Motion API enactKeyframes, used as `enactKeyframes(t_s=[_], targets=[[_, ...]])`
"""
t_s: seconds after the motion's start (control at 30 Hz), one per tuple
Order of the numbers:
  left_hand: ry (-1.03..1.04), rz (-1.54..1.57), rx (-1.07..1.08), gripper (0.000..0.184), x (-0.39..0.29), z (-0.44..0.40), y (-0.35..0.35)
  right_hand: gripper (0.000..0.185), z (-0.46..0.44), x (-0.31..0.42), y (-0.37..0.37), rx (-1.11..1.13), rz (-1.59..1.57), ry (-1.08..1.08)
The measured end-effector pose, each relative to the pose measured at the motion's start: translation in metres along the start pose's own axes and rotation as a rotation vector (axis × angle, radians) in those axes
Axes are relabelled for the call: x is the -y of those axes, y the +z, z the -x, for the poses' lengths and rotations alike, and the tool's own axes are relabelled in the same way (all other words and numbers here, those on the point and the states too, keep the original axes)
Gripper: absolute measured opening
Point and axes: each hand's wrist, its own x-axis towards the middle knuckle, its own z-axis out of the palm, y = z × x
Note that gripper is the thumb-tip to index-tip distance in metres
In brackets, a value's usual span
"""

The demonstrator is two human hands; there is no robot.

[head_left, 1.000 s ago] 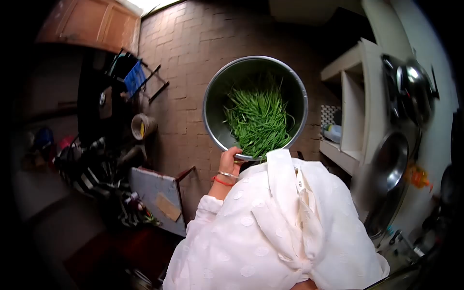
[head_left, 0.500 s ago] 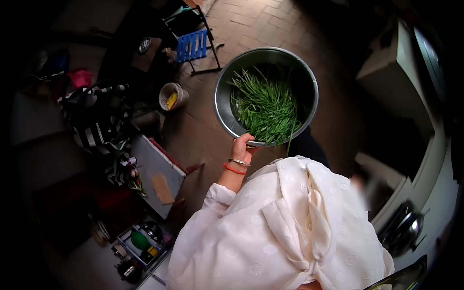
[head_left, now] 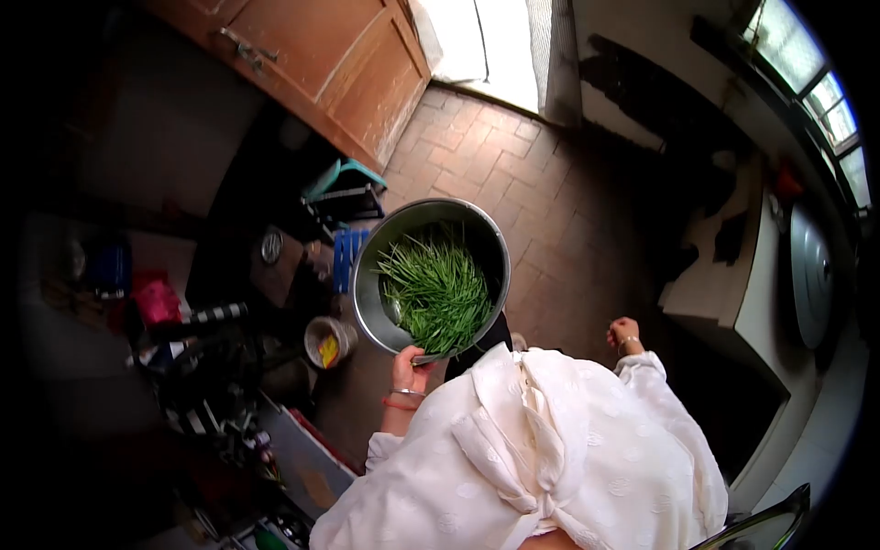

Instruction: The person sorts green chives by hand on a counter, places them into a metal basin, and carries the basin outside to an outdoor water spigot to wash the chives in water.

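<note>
My left hand (head_left: 408, 370) is closed on the near rim of a deep metal basin (head_left: 365, 295), its thumb over the edge. The basin is carried in front of my body, above the floor. Long thin green leaves, like chives (head_left: 438, 291), lie in a loose heap inside it, a few reaching the near rim. Off to the right, beside my body, my right hand (head_left: 625, 334) hangs with its fingers loosely curled, and no object shows in it. It is nearest to the pale counter.
Ahead, a brown wooden door (head_left: 339, 64) stands beside a bright doorway (head_left: 486, 46). On the left are a blue-slatted folding chair (head_left: 343, 261), a bin (head_left: 332, 341) and a small table (head_left: 307, 449). To the right runs a counter (head_left: 724, 293) with a large round metal lid (head_left: 808, 275).
The view has swung up, bringing the door and doorway into sight. My right hand, a blur at my side before, now shows clearly. My left hand still holds the basin.
</note>
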Motion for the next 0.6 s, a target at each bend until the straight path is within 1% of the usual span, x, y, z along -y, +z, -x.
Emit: enactKeyframes(t_s=[0.03, 0.17, 0.27, 0.3, 0.33, 0.37, 0.4, 0.43, 0.53, 0.57, 0.6], targets=[[0.006, -0.006, -0.038, 0.007, -0.019, -0.018, 0.023, 0.005, -0.031, 0.042, 0.013, 0.018, 0.004, -0.055], [0.028, -0.023, -0.022, 0.005, -0.088, -0.108, 0.093, 0.006, -0.109, 0.204, 0.068, 0.026, -0.030, -0.146], [0.101, -0.148, -0.058, 0.008, -0.134, -0.190, 0.147, 0.010, -0.166, 0.277, 0.099, 0.092, -0.004, -0.245], [0.073, -0.146, -0.023, 0.011, -0.154, -0.210, 0.177, 0.008, -0.186, 0.295, 0.103, 0.111, 0.072, -0.217], [0.045, -0.145, 0.013, 0.014, -0.173, -0.229, 0.208, 0.007, -0.194, 0.321, 0.110, 0.075, 0.141, -0.170], [0.018, -0.153, 0.023, 0.014, -0.186, -0.248, 0.224, 0.007, -0.202, 0.340, 0.113, 0.074, 0.242, -0.211], [0.008, -0.171, 0.049, 0.015, -0.203, -0.262, 0.248, 0.007, -0.195, 0.377, 0.110, 0.061, 0.247, -0.218], [-0.057, -0.110, 0.045, 0.014, -0.215, -0.285, 0.267, 0.007, -0.198, 0.407, 0.111, 0.048, 0.186, -0.249], [-0.022, -0.122, 0.133, 0.015, -0.263, -0.373, 0.323, 0.005, -0.214, 0.519, 0.125, 0.016, 0.007, -0.326], [-0.010, -0.184, 0.140, 0.016, -0.291, -0.371, 0.368, 0.005, -0.210, 0.557, 0.132, 0.010, 0.014, -0.396], [-0.022, -0.201, 0.161, 0.017, -0.302, -0.404, 0.385, 0.005, -0.217, 0.590, 0.141, 0.023, -0.037, -0.449]])
